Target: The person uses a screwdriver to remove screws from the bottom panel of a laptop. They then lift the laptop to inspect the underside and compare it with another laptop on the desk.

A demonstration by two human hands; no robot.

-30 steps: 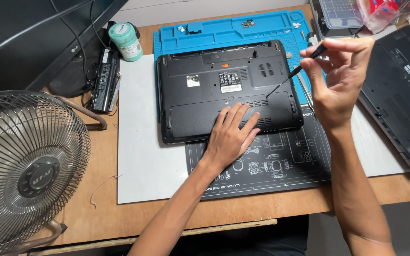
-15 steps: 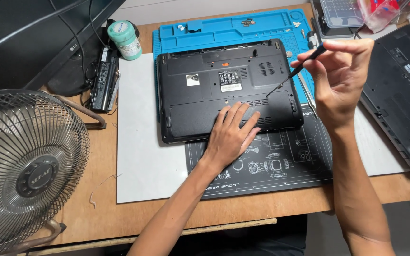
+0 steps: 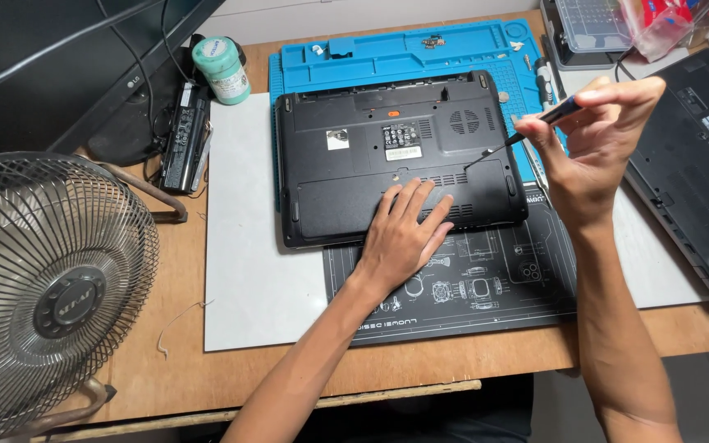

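A black laptop [image 3: 354, 164] lies upside down on the desk, its base facing up. My left hand [image 3: 404, 234] rests flat on its near edge, fingers spread. My right hand [image 3: 596, 143] pinches a slim dark screwdriver [image 3: 527, 131] whose tip touches the laptop's base near the right side vents. Under the laptop lie a blue work mat [image 3: 404, 53] at the back and a black printed mat [image 3: 486, 283] at the front.
A metal-cage fan [image 3: 43, 287] stands at the left. A second black laptop [image 3: 699, 164] lies at the right. A laptop battery [image 3: 184, 135] and a green-lidded tub [image 3: 221, 70] sit at back left. A clear parts box [image 3: 592, 25] is at the back right, a monitor at far left.
My right hand has shifted slightly on the screwdriver; its tip stays on the laptop's base. My left hand has not moved.
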